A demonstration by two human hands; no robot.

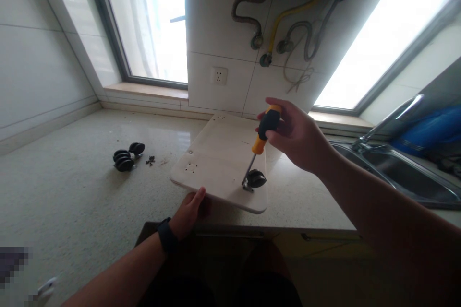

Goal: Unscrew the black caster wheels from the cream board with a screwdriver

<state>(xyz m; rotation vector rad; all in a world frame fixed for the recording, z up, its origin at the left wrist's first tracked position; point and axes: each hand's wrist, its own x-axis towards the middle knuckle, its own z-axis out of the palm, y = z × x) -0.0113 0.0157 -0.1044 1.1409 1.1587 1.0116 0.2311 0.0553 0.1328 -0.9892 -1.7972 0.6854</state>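
My right hand [293, 132] is closed around the yellow and black handle of a screwdriver [268, 124]. The shaft slants down to the metal plate of a black caster wheel [256, 178], near the right front corner of a white board [219, 153]; whether the tip sits in a screw is too small to tell. My left hand [189, 211], with a dark watch on the wrist, grips the board's front edge, thumb on top and fingers hidden underneath. Small holes show at the board's left front and far corners.
Several black caster wheels [123, 159] lie on the speckled countertop [90, 192] at the left, beside a small pile of screws [150, 159]. A steel sink [403, 172] with a faucet [391, 117] is at the right. Hoses [284, 14] and a wall socket [219, 76] are behind.
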